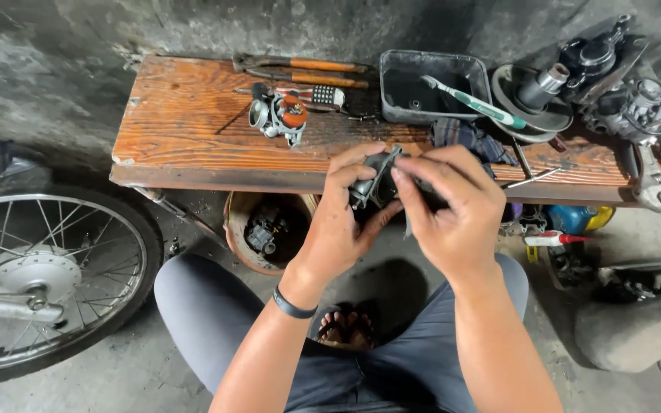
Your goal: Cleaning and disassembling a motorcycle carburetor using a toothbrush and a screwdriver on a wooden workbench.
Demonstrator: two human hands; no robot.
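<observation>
My left hand (340,222) and my right hand (453,210) are together in front of a low wooden bench (193,130), both gripping a small dark metal engine part (376,180). The part is mostly hidden by my fingers; only its grey upper edge shows. A black band circles my left wrist. My knees in grey trousers frame the hands from below.
On the bench lie a carburettor (278,115), long-handled pliers (300,65), a black tray (431,86) with a toothbrush (474,102), a round metal hub (533,95), engine parts (621,84) and a wrench (652,180). A spoked wheel (40,275) stands left. A clay pot (265,229) sits under the bench.
</observation>
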